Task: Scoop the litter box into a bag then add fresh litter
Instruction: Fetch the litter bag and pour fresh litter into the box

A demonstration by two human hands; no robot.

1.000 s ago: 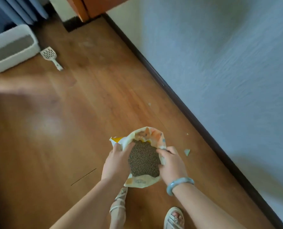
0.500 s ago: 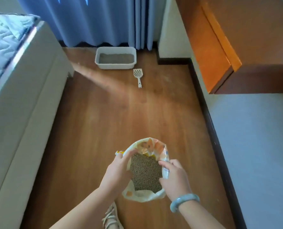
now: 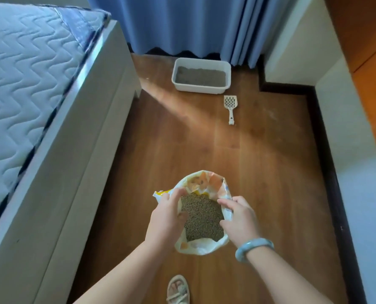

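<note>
Left hand closed on the left edge of the litter bag, fingers curled over the rim, thumb inside against the grains. Right hand pinching the right edge of the same bag, fingertips over the rim; pale blue bangle on that wrist. Between the two hands the bag mouth is held wide, showing olive-brown fresh litter filling it nearly to the top. Bag is white with orange and yellow print; whether it rests on the floor or hangs clear is hard to say from this angle.

Below the hands, one sandalled foot on the wood floor.

Well ahead of the hands, beyond the right one: white slotted scoop lying flat, handle toward the person. Just past it, slightly left, the white litter box with grey litter inside, sitting against the foot of a blue curtain.

Left of the hands: a bed with quilted mattress and pale frame. Right: dark skirting, pale wall, orange-brown wooden cabinet.
</note>
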